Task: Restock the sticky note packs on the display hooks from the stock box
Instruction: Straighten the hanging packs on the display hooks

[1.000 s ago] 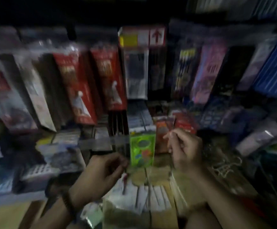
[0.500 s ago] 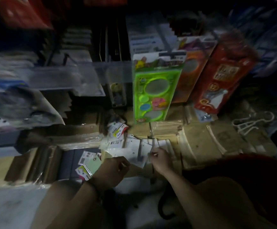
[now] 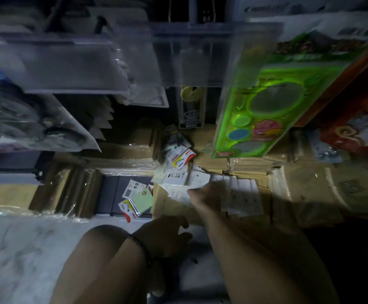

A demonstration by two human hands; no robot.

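Closest in: left hand, dark band at the wrist, hangs low over the pale marbled floor. Fingers loose & spread, nothing in it, prob. kept free to take whatever the other one lifts out. Right hand is a bit further on, down in the stock box, a brown carton on the floor, w/ fingertips among the white-faced sticky note packs. Too blurred & dim to say whether it pinches a pack or only touches them. Packs stand in a row on edge, so one can be picked off at a time, I'd say.

Two strays outside the carton: a green pack flat on a dark panel just left of it, and a red-and-yellow carded pack tilted just beyond. Further left, brown envelope bundles in shiny wrap.

Beyond, hanging low: green stencil set, red box beside it, clear shelf fronts across the top. Display hooks not made out. Room v. dim; light falls mostly on the stock.
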